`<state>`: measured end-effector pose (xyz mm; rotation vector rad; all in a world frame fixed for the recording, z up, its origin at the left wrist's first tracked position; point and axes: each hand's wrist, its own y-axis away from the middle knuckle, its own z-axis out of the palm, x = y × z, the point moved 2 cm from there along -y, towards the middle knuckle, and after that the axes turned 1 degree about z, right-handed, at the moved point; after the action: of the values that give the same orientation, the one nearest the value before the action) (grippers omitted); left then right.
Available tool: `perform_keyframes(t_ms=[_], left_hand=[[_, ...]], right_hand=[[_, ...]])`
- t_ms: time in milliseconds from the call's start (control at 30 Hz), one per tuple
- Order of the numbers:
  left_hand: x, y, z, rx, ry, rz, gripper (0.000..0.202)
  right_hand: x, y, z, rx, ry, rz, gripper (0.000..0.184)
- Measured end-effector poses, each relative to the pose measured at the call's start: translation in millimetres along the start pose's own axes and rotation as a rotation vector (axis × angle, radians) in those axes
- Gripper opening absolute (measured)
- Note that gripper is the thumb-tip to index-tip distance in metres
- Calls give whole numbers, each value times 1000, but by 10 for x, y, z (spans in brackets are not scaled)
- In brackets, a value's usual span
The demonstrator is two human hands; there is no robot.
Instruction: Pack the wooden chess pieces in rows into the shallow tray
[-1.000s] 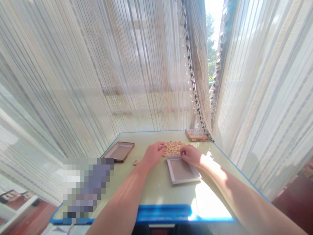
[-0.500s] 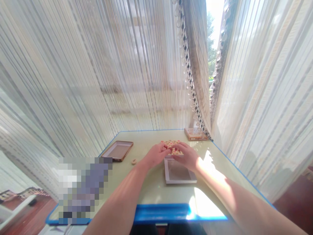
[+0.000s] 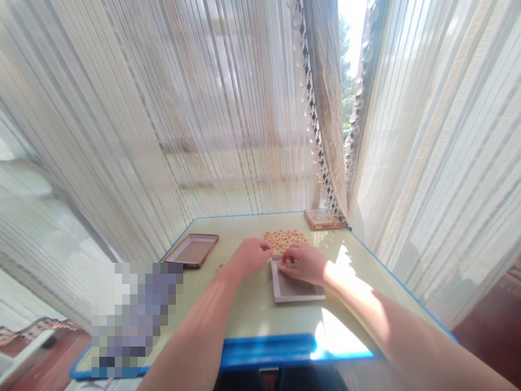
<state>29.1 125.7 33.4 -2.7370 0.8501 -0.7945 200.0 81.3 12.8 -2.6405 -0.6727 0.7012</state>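
Note:
My right hand [image 3: 303,262] is over the far-left part of a shallow white box tray [image 3: 299,297], fingers pinched on a small wooden piece [image 3: 283,263] with a reddish mark, mostly hidden by the fingers. My left hand [image 3: 253,254] hovers left of the tray, fingers curled together; whether anything is between them is hidden. Just beyond both hands lies a pile of small round wooden pieces [image 3: 287,237] with red and dark marks. One more round piece [image 3: 220,266] lies on the table, partly covered by my left forearm.
A brown-edged box lid [image 3: 193,251] lies open side up on the left of the table [image 3: 240,231]. At the far right corner sits a closed flat box [image 3: 323,219]. A blurred-out object [image 3: 142,309] is at the near left. Curtains [image 3: 228,108] hang behind the table.
My hands have parted. The right hand has come from the pile back over the tray with a piece; the left has drawn slightly left, uncovering more of the pile.

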Motion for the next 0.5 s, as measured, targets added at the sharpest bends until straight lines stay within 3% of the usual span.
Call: perform_keyframes(t_ms=[133, 500], left_hand=[[10, 23, 40, -109, -40, 81, 22], [8, -4, 114, -168, 24, 66, 18]], right_hand=[[-24, -4, 54, -123, 19, 31, 14], [-57, -1, 50, -111, 82, 21, 16]])
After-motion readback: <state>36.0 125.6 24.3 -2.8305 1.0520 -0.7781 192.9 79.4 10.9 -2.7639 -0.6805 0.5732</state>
